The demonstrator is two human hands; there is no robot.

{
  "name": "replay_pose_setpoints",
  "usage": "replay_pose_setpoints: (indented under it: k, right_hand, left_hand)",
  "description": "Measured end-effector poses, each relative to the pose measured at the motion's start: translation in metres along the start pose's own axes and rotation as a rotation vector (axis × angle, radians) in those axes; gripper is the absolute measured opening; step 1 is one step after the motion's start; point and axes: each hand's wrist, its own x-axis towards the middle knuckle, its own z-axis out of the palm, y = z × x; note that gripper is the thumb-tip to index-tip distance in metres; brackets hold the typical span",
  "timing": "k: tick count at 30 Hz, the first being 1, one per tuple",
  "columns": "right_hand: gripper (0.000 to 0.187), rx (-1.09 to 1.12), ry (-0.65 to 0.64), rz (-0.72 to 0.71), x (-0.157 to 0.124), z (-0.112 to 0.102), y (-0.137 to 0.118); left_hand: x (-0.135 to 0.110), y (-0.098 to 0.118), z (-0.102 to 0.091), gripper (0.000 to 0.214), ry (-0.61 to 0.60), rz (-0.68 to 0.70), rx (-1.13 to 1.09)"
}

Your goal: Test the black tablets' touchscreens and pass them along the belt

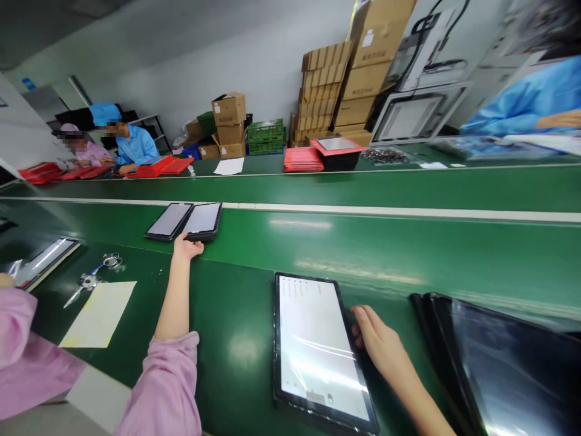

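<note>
A large tablet (318, 345) with a lit white screen lies on the green bench in front of me. My right hand (379, 339) is beside its right edge, fingers loosely bent, their tips at or very near the rim. My left hand (187, 247) reaches forward to the near edge of a smaller tablet (203, 218) with a pale screen, which sits on a dark stack. The hand grips that edge, some fingers partly hidden. Touching this tablet on its left is another pale-screened tablet (169, 219).
Dark tablets in clear film (512, 363) are piled at the right. A yellowish paper sheet (100, 315) and a blue-and-silver item (93, 278) lie at the left, near a neighbour's pink sleeve (27, 357). Across the line, people in blue work near red sleeves (303, 158) and cartons (229, 124).
</note>
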Motion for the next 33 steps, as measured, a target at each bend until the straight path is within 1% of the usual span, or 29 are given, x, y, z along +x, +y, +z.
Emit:
replay_pose_setpoints:
  k: [1, 3, 5, 6, 7, 9, 11, 14, 17, 19, 20, 21, 22, 23, 24, 25, 26, 27, 28, 29, 31, 33]
  right_hand:
    - [0.052, 0.002, 0.001, -0.031, 0.000, 0.000, 0.000]
    - [0.048, -0.019, 0.008, -0.092, -0.001, 0.001, -0.001]
    - [0.044, -0.044, 0.025, -0.134, -0.003, 0.002, -0.002]
    - [0.044, -0.041, 0.035, -0.142, -0.004, 0.002, -0.003]
    - [0.045, -0.025, 0.043, -0.143, -0.004, 0.003, -0.004]
    - [0.049, 0.035, 0.049, -0.140, -0.006, 0.004, -0.003]
    - [0.052, 0.087, 0.059, -0.137, -0.006, 0.006, -0.002]
    - [0.055, 0.138, 0.083, -0.155, -0.005, 0.010, 0.001]
    - [0.056, 0.178, 0.090, -0.178, -0.004, 0.012, 0.003]
    - [0.057, 0.185, 0.099, -0.184, -0.003, 0.013, 0.004]
    - [0.057, 0.185, 0.106, -0.183, -0.002, 0.013, 0.005]
    - [0.057, 0.189, 0.112, -0.178, -0.002, 0.013, 0.005]
    - [0.058, 0.195, 0.115, -0.170, -0.001, 0.013, 0.006]
    - [0.059, 0.203, 0.117, -0.159, 0.000, 0.013, 0.006]
    - [0.060, 0.211, 0.120, -0.147, 0.000, 0.012, 0.007]
    - [0.060, 0.217, 0.127, -0.136, 0.001, 0.012, 0.007]
    - [0.060, 0.217, 0.136, -0.127, 0.001, 0.012, 0.008]
    - [0.060, 0.214, 0.148, -0.120, 0.002, 0.012, 0.008]
    - [0.060, 0.210, 0.158, -0.118, 0.002, 0.012, 0.009]
    - [0.060, 0.209, 0.165, -0.117, 0.003, 0.012, 0.009]
    - [0.060, 0.214, 0.166, -0.119, 0.004, 0.011, 0.011]
    - [0.061, 0.233, 0.159, -0.125, 0.006, 0.011, 0.013]
  left_hand:
    - [-0.008, -0.009, 0.004, 0.031, -0.024, -0.039, 0.025]
    - [-0.026, -0.035, 0.009, 0.032, -0.090, -0.099, 0.063]
    - [-0.050, -0.064, 0.005, 0.033, -0.153, -0.138, 0.091]
    - [-0.062, -0.077, -0.001, 0.032, -0.174, -0.152, 0.101]
    - [-0.075, -0.088, -0.010, 0.032, -0.185, -0.157, 0.115]
    - [-0.102, -0.103, -0.035, 0.030, -0.183, -0.143, 0.157]
    - [-0.130, -0.111, -0.064, 0.030, -0.175, -0.122, 0.219]
    - [-0.171, -0.119, -0.105, 0.033, -0.210, -0.135, 0.316]
    - [-0.206, -0.130, -0.137, 0.035, -0.295, -0.228, 0.439]
    - [-0.219, -0.131, -0.156, 0.042, -0.368, -0.344, 0.584]
    - [-0.220, -0.128, -0.164, 0.050, -0.404, -0.407, 0.688]
    - [-0.219, -0.120, -0.172, 0.059, -0.426, -0.448, 0.809]
    - [-0.213, -0.109, -0.178, 0.068, -0.427, -0.445, 0.936]
    - [-0.204, -0.095, -0.182, 0.074, -0.403, -0.388, 1.053]
    - [-0.192, -0.078, -0.183, 0.076, -0.356, -0.284, 1.137]
    - [-0.177, -0.059, -0.179, 0.074, -0.290, -0.129, 1.164]
    - [-0.160, -0.040, -0.171, 0.069, -0.217, 0.031, 1.114]
    - [-0.142, -0.021, -0.159, 0.064, -0.150, 0.156, 0.986]
    - [-0.122, -0.005, -0.143, 0.061, -0.102, 0.252, 0.815]
    - [-0.103, 0.008, -0.125, 0.060, -0.075, 0.305, 0.617]
    - [-0.064, 0.027, -0.085, 0.064, 0.072, 0.255, 0.288]
    - [-0.031, 0.039, -0.050, 0.064, 0.151, 0.243, 0.216]
